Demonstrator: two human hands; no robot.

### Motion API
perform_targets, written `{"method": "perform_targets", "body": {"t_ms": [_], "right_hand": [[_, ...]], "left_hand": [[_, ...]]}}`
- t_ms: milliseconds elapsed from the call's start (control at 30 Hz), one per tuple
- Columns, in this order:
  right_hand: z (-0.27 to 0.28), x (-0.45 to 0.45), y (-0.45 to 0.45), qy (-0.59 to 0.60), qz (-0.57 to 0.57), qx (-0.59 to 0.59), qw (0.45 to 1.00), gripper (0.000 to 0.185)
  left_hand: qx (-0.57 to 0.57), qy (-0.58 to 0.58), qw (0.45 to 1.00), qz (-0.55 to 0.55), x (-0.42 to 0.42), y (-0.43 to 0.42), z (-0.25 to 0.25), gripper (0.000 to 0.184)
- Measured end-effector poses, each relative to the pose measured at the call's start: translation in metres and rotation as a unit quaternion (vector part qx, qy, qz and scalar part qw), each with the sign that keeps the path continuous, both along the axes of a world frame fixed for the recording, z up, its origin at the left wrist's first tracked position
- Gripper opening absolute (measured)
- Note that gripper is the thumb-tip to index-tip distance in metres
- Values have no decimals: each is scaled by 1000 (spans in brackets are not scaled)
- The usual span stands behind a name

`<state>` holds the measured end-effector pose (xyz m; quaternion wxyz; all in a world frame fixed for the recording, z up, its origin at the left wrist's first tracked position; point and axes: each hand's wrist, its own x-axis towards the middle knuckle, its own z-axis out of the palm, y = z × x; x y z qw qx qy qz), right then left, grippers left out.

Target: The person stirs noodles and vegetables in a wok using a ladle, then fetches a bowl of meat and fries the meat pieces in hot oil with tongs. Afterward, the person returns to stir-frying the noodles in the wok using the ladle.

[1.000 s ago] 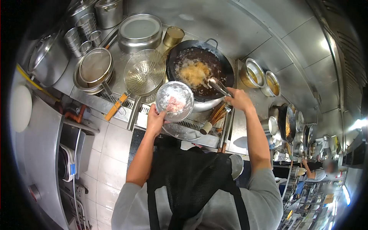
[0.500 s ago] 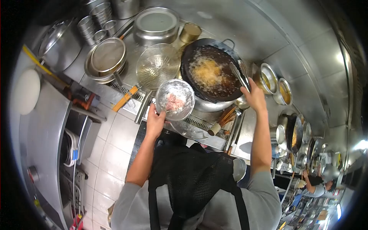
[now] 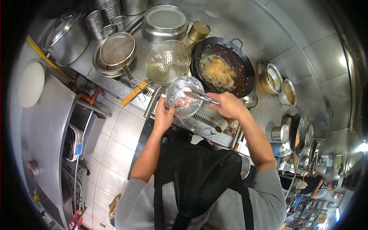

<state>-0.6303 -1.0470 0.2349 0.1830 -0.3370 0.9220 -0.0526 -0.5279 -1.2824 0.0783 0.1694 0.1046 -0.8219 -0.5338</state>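
Observation:
My left hand point(image 3: 165, 115) grips the near left rim of a metal bowl point(image 3: 172, 89), which is dusted with white powder inside. Pink pieces of raw meat point(image 3: 183, 102) lie at its bottom. Closed around metal tongs point(image 3: 205, 98), my right hand point(image 3: 229, 105) is just right of the bowl, and the tongs' tips reach in over the meat. Whether the tips touch a piece is too small to tell. Behind the bowl, to the right, a black wok point(image 3: 247, 76) holds dark bubbling oil with golden food point(image 3: 217, 72) frying in it.
A wire strainer point(image 3: 168, 61) with a wooden handle rests left of the wok. Farther left are stacked sieves point(image 3: 118, 50). A lidded pot point(image 3: 165, 23) and a tin can point(image 3: 199, 30) stand behind. Metal bowls point(image 3: 271, 79) sit at right. Another person point(image 3: 316, 186) is farther right.
My right hand has brought the tongs from over the wok's right side down and left into the bowl. My left hand still holds the bowl. The whole view has shifted slightly.

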Motion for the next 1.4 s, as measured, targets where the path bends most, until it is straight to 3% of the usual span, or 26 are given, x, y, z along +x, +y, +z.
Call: {"method": "perform_targets", "body": {"t_ms": [67,200,267,333,433,733,800,867,933,1000,1033,1133,1167,1233,1267,1333,1400], "right_hand": [[22,2,18,-27,-26,-110,993,45],[39,-11,73,26,-144,-149,978,45],[33,-34,102,42,-205,-94,973,47],[11,-65,130,123,-229,31,965,50],[-23,-115,154,119,-276,114,947,48],[-24,-161,165,170,-325,130,921,51],[-2,-141,153,238,-324,53,914,62],[31,-98,121,250,-255,-56,932,57],[51,-58,91,180,-150,-100,967,61],[66,-25,50,86,-83,-20,993,55],[59,-18,35,79,-52,8,995,53],[15,-14,2,80,-3,83,993,48],[8,-14,-13,76,0,140,987,41],[0,-14,-10,69,8,133,989,38],[-2,-15,-11,61,22,125,990,35],[21,-7,-2,50,-9,110,993,35],[34,-8,16,44,-87,60,993,41]], "left_hand": [[318,-108,942,-24,-6,5,4,20],[400,-98,910,-56,-30,26,-7,29],[424,-107,896,-76,-38,33,-15,36],[417,-106,899,-85,-40,38,-14,38],[398,-96,910,-67,-33,40,-3,24],[402,-85,911,-26,-27,33,10,21],[411,-77,909,0,-27,35,14,20],[367,-38,929,1,-33,31,11,19],[370,-73,926,15,-38,22,-10,24],[70,-5,997,36,-40,15,-17,34],[71,51,995,50,-38,16,-8,41],[44,53,997,23,-32,12,4,44],[46,55,997,18,-31,13,6,44],[9,113,993,20,-29,14,7,37],[10,115,993,20,-30,12,3,37],[122,-15,992,16,-32,10,-14,27],[183,-29,983,9,-38,15,-26,23]]}}
